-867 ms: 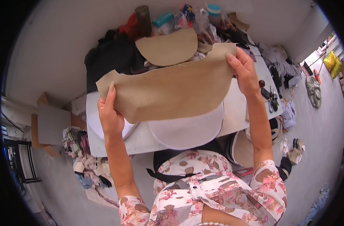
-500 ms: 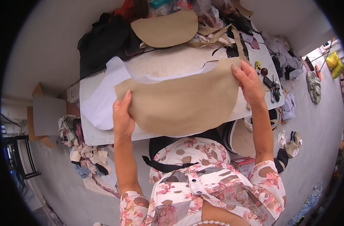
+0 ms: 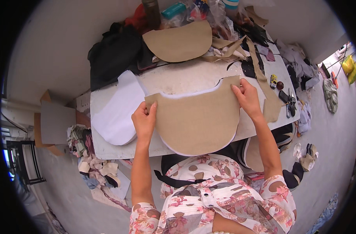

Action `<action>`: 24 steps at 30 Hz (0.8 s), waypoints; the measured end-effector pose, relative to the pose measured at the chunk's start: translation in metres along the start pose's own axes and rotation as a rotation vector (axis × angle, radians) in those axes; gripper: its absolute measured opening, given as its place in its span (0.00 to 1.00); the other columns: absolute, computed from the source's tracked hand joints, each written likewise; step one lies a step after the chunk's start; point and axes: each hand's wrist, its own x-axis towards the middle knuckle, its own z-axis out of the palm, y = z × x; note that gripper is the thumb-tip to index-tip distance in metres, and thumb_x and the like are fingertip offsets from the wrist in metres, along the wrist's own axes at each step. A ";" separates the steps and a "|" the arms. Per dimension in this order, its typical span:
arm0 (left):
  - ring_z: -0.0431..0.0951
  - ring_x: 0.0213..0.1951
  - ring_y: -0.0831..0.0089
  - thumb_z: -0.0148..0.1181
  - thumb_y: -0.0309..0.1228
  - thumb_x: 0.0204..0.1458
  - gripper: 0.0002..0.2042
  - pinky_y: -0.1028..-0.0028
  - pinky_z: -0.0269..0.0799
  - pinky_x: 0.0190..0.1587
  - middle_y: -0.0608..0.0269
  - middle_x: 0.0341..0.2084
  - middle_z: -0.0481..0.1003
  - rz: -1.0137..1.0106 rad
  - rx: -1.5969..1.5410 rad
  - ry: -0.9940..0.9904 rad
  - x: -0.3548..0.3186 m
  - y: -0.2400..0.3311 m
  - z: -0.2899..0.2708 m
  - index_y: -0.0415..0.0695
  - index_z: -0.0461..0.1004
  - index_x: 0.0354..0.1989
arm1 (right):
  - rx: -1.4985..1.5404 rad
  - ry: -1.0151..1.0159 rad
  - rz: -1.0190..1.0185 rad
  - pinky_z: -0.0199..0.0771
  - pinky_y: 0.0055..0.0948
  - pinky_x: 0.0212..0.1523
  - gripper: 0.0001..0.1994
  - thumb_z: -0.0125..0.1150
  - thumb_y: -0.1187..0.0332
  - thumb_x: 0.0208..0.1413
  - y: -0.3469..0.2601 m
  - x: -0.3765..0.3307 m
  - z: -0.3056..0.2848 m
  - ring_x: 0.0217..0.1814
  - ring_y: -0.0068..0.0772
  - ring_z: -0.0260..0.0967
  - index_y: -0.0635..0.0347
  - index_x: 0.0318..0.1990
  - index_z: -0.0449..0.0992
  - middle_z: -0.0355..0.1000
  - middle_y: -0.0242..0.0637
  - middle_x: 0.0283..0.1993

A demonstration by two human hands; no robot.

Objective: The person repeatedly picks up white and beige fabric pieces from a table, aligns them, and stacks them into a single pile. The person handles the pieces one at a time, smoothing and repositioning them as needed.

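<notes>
Stretched between my hands is a tan fabric piece [image 3: 197, 121], curved along its near edge and notched along the far one, with a white layer showing under its rim. My left hand [image 3: 144, 121] pinches its left upper corner between thumb and fingers. At the right upper corner my right hand [image 3: 246, 97] grips it the same way. Left of my left hand lies a stack of white cut pieces [image 3: 117, 113] on the table. Another tan fabric piece [image 3: 180, 41] with a rounded edge rests at the table's far side.
On the white table [image 3: 178, 80], black cloth [image 3: 113, 54] is heaped at the back left. Tan strips [image 3: 269, 103] and scissors [image 3: 291, 103] lie at the right, near a small yellow object [image 3: 273, 80]. Fabric scraps [image 3: 98, 167] pile up by the left edge; a cardboard box [image 3: 57, 123] stands beyond.
Both hands have lowered the tan piece toward the table's near edge and spread it flatter. Its white under layer now lines up more closely with the tan outline.
</notes>
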 end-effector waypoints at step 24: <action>0.40 0.72 0.48 0.56 0.51 0.53 0.36 0.48 0.30 0.70 0.46 0.71 0.44 0.515 0.788 -0.352 -0.032 0.012 0.020 0.46 0.56 0.69 | -0.707 -0.184 -0.471 0.32 0.60 0.71 0.36 0.57 0.47 0.54 -0.024 -0.033 0.027 0.76 0.59 0.33 0.50 0.69 0.57 0.42 0.54 0.73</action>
